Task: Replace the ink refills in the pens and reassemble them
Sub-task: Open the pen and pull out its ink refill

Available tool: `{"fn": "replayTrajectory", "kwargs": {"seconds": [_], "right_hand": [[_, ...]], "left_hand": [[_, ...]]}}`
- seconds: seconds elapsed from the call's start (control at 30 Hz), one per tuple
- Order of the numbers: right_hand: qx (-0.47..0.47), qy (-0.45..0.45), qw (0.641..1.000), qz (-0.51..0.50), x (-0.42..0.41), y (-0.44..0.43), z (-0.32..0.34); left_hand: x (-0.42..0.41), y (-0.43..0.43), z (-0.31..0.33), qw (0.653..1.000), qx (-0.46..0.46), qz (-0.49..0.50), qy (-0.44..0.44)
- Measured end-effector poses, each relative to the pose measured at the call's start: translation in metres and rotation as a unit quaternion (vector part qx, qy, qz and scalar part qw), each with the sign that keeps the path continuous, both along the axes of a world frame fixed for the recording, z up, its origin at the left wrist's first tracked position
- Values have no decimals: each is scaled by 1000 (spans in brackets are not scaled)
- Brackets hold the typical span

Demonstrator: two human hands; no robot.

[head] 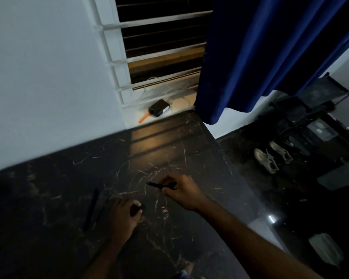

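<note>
A dark marbled table [69,198] fills the lower view, set against a white wall under a window with a blue curtain [270,47]. The right hand [181,191] pinches a blue pen [159,185] just above the table, its tip pointing left. The left hand [125,216] is closed on a small dark piece [136,209]. Another dark pen [91,209] lies on the table just left of it.

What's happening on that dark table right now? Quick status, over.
Right hand gripping blue pen. Left hand closed on small dark piece. Another dark pen lying on table, left. Nothing in the way.
</note>
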State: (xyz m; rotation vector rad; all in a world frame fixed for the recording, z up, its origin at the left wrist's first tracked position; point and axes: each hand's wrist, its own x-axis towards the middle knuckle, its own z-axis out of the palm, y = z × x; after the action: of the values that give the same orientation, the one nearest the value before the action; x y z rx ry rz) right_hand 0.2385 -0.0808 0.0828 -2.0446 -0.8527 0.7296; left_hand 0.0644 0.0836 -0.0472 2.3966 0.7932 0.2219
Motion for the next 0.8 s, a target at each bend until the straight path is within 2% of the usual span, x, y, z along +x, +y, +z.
{"fn": "replayTrajectory", "kwargs": {"seconds": [0.07,0.1,0.17,0.23,0.3,0.47,0.53,0.6,0.7,0.8], "right_hand": [[23,23,999,-10,2,1,5],[36,43,998,-12,4,1,10],[66,102,993,-6,7,-1,23],[92,160,983,12,9,-3,39],[123,201,972,21,9,-3,56],[189,257,948,-14,12,-8,95],[257,318,911,-50,10,-11,107],[328,383,858,-92,1,-11,120],[380,417,811,-150,-12,-6,136],[402,409,803,-160,-20,0,149]], "left_hand": [[1,3,9,999,-26,20,-39],[3,2,19,992,-90,50,-74],[10,-2,56,957,-240,98,-132],[19,-6,100,920,-340,73,-179],[26,-9,144,896,-385,27,-219],[39,-16,201,883,-377,18,-279],[40,-19,220,871,-385,18,-304],[40,-24,239,867,-373,-2,-330],[45,-34,261,880,-301,-24,-366],[50,-35,275,895,-205,-33,-394]]}}
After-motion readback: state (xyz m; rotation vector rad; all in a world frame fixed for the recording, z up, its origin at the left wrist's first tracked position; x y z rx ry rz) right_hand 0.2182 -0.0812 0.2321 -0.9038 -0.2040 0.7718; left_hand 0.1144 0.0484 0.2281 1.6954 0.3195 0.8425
